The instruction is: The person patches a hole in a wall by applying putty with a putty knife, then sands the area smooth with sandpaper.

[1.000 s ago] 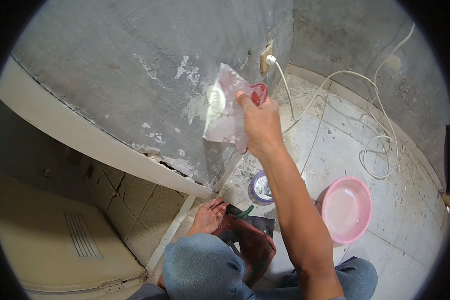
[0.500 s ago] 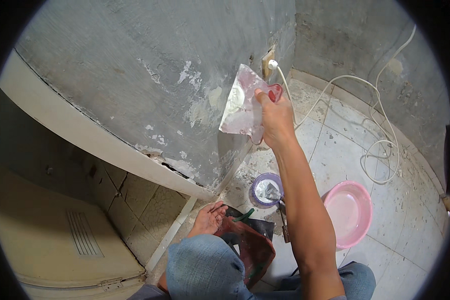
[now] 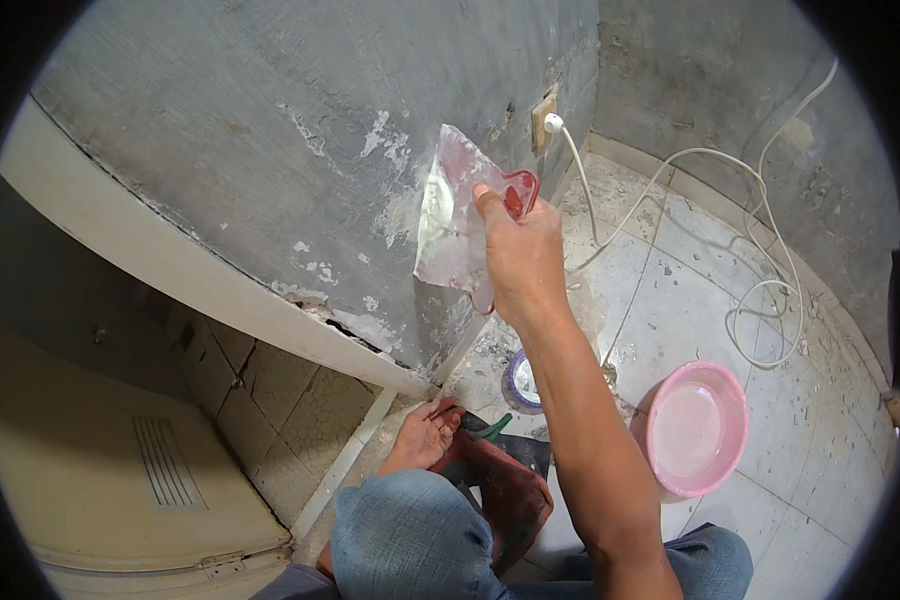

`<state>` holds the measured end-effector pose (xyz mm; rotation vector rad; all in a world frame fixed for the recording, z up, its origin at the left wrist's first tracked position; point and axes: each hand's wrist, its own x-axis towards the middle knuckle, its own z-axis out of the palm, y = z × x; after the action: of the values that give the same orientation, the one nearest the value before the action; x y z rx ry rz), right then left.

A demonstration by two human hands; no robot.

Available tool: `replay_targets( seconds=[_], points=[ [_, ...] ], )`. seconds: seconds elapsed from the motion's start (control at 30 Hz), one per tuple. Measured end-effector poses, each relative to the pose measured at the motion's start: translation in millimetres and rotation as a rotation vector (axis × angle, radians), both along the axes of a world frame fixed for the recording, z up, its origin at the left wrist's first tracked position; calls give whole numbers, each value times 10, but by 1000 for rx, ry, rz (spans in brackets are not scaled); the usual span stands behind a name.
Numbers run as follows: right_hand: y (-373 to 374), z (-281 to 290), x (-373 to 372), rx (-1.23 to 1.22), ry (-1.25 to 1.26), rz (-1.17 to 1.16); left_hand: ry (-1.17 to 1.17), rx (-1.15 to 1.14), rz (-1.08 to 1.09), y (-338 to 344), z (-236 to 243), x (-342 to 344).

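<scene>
My right hand [image 3: 527, 250] is closed round the red grip of a wide, translucent plastic putty spreader [image 3: 460, 215]. A dollop of white putty [image 3: 436, 208] lies on its blade. The blade's left edge is close to or against the grey wall [image 3: 270, 150], near some flaked white patches; contact cannot be told for sure. Low by the wall's corner, my left hand [image 3: 425, 436] rests beside my knee, palm up with fingers loosely bent and nothing visible in it. Under my right forearm stands a purple tub [image 3: 518, 380] of white putty, partly hidden.
A pink basin [image 3: 698, 428] stands on the white floor tiles to the right. A white cable [image 3: 760, 190] runs from a wall socket [image 3: 543, 120] across the floor. A dark red item with a green strap [image 3: 500, 490] lies between my knees. A cream door [image 3: 110, 450] is at lower left.
My right hand has carried the spreader left and slightly down, along the wall toward the flaked patches. My forearm now covers more of the purple tub. The left hand has barely moved.
</scene>
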<state>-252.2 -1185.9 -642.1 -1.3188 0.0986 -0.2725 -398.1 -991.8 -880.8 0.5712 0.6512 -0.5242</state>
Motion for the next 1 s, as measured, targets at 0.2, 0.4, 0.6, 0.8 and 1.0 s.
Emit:
replay_targets(
  seconds=[0.2, 0.4, 0.6, 0.8, 1.0],
  points=[
    [131, 154, -198, 67, -2, 28, 7, 53, 4, -30, 78, -11],
    [128, 118, -254, 480, 75, 225, 2, 134, -20, -74, 4, 10],
    [-463, -105, 34, 833, 126, 250, 73, -17, 51, 131, -150, -8],
    [-917, -217, 764, 658, 18, 7, 64, -95, 44, 211, -190, 16],
    [-864, -126, 1410, 319, 16, -193, 50, 54, 40, 198, -178, 38]
  ],
)
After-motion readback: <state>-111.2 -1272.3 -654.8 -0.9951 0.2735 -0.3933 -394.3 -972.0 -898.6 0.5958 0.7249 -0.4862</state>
